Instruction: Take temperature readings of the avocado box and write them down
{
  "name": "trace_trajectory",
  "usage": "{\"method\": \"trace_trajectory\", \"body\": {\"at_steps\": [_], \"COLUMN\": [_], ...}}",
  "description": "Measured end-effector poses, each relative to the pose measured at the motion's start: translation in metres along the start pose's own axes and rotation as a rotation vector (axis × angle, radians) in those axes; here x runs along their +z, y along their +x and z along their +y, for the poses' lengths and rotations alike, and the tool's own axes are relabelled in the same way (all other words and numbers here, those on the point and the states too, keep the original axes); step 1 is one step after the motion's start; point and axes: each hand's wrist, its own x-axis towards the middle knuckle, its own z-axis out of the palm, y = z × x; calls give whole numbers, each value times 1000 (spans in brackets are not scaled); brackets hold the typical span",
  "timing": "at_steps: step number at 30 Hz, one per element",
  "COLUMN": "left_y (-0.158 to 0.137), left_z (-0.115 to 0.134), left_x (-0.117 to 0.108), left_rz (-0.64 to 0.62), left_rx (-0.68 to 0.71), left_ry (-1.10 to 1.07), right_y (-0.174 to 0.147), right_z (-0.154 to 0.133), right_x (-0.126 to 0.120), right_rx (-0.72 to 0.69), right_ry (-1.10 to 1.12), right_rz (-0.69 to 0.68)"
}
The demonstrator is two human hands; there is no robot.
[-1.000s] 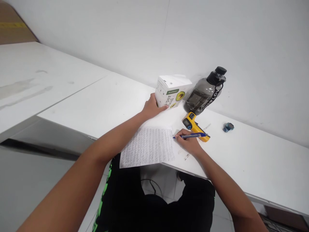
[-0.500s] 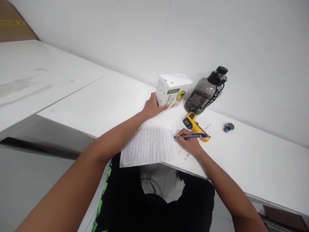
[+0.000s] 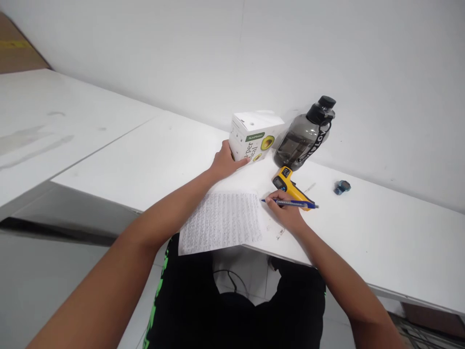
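The near edge of the white tabletop (image 3: 381, 232) runs in front of the lap; a wall bounds the far edge. The lower left part of the paper sheet (image 3: 221, 220) overhangs the near edge. Tabletop surface extends left of the box and right of the right forearm.

The sheet lies below and between the hands, covered with dense handwritten columns. The blue pen (image 3: 305, 204) is slanted, tip at the sheet's right margin; tip contact cannot be determined. The fingers of the right hand (image 3: 285, 207) pinch the pen near its tip. The fingers of the left hand (image 3: 224, 162) grip the lower left end of the white box (image 3: 256, 138), thumb on the front panel, which bears avocado pictures and a green label.

A yellow handheld meter (image 3: 285, 179) lies directly behind the right hand, which partly hides its handle. A grey bottle (image 3: 290, 145) with a black cap stands beside the box, limiting access rearward. A small blue device (image 3: 342, 187) lies farther right.
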Motion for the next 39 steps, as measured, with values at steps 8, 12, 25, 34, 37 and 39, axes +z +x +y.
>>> {"method": "trace_trajectory", "body": {"at_steps": [8,12,25,34,37,39], "left_y": [6,9,10,14,21,24], "left_z": [-9,-13,-16,-19,-19,-18], "left_x": [2,3,2,1,-4,-7], "left_rz": [12,37,19,114,178,216], "left_rx": [25,42,26,17,-5,-14], "left_ry": [-44,-93,-90,-279,-389,-477], "right_y": [-1,-2,-2,5,6,6], "right_z": [18,21,15,36,38,34], "right_x": [-2,-1,-7,-41,-38,-34], "right_rx": [-261,-393,-439,89,125,127], "right_ry": [-272,-320,-583,-808,-716,-638], "right_rz": [-13,-157,-17,187,167,167]}}
